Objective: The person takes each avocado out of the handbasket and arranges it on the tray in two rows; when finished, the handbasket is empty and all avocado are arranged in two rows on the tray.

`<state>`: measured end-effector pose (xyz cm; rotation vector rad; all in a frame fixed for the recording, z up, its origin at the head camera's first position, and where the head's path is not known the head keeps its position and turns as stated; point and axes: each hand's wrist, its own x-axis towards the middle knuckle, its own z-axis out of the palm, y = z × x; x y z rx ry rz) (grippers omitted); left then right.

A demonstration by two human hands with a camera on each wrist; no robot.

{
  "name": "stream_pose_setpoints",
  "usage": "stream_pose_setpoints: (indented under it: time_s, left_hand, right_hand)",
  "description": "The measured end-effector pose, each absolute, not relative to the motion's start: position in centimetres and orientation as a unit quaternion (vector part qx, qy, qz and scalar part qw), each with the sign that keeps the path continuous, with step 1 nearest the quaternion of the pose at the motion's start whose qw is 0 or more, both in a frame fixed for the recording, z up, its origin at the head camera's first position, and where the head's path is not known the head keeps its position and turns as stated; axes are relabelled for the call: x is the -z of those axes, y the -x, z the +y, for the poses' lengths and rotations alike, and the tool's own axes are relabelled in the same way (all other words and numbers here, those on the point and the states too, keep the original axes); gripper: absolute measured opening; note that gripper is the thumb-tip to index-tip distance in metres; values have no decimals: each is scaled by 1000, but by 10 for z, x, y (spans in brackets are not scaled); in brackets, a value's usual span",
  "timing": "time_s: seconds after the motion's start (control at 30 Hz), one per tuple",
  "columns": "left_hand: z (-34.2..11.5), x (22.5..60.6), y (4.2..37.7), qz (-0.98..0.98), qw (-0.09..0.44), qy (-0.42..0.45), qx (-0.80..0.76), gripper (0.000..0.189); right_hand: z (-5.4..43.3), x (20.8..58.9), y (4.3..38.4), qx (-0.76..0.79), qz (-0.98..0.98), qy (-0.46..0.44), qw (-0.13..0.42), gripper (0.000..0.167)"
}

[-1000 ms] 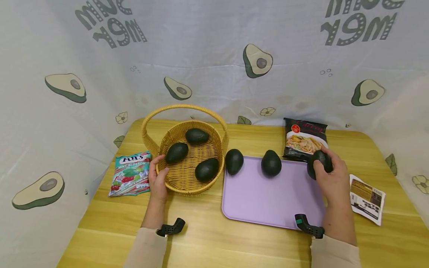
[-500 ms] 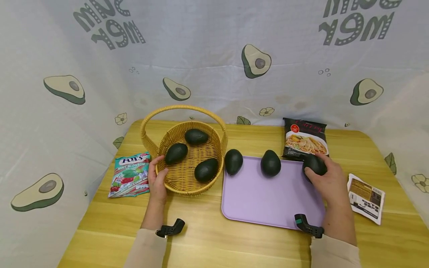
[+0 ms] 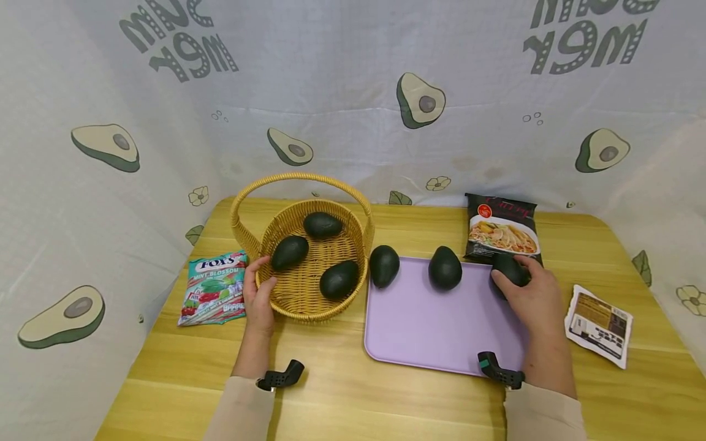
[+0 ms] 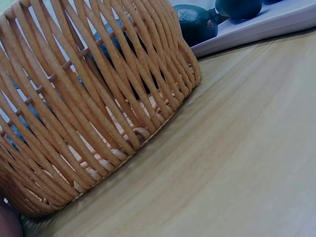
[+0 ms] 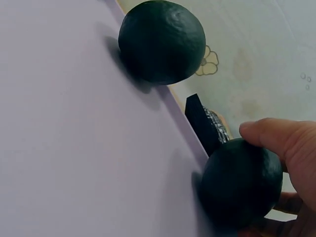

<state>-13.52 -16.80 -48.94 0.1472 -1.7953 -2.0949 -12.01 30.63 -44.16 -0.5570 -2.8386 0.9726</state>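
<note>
My right hand (image 3: 537,297) grips a dark green avocado (image 3: 506,271) at the right back corner of the lilac tray (image 3: 441,331). The right wrist view shows the thumb over that avocado (image 5: 239,182) and fingers around its far side. Two more avocados lie along the tray's back edge, one in the middle (image 3: 445,268) and one at the left corner (image 3: 384,266). My left hand (image 3: 260,300) holds the near left rim of a yellow wicker basket (image 3: 309,316), thumb inside the rim. Inside the basket lie three avocados, one of them nearest the front right (image 3: 339,280).
A tall handle (image 3: 300,176) arches over the basket. Left of it lies a FOX'S candy bag (image 3: 214,288). A black noodle packet (image 3: 503,226) is behind the tray, and a white-and-brown packet (image 3: 600,324) lies to its right. A printed curtain (image 3: 342,135) hangs behind the wooden table.
My right hand has moved left and a little down with the avocado, from over the tray's right edge to its back right corner. The left hand and basket stay put.
</note>
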Motion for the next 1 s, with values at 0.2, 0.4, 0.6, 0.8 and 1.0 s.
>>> stream_pose_setpoints:
  time_s: [0.2,0.4,0.6,0.8,1.0]
  left_hand:
    - [-168,488,135,-642,189,-52,741,45]
    - [-169,490,135,-642,185,-53,742,46]
    - [-168,491,136,-641,186,-54,743,45]
    - [-168,490,136,-641,188,-54,742,45]
    - [-167,490,136,-638,191,-56,744,45]
  right_hand:
    - [308,442,121,-318,-930,181,35,76]
    - [309,442,121,-320,-930,176,33,75]
    - [308,439,119,-322,-929,175,46,73]
    - [305,435,119,-317,-932,165,61,72]
    - [305,437,120,-308,-935,167,50,70]
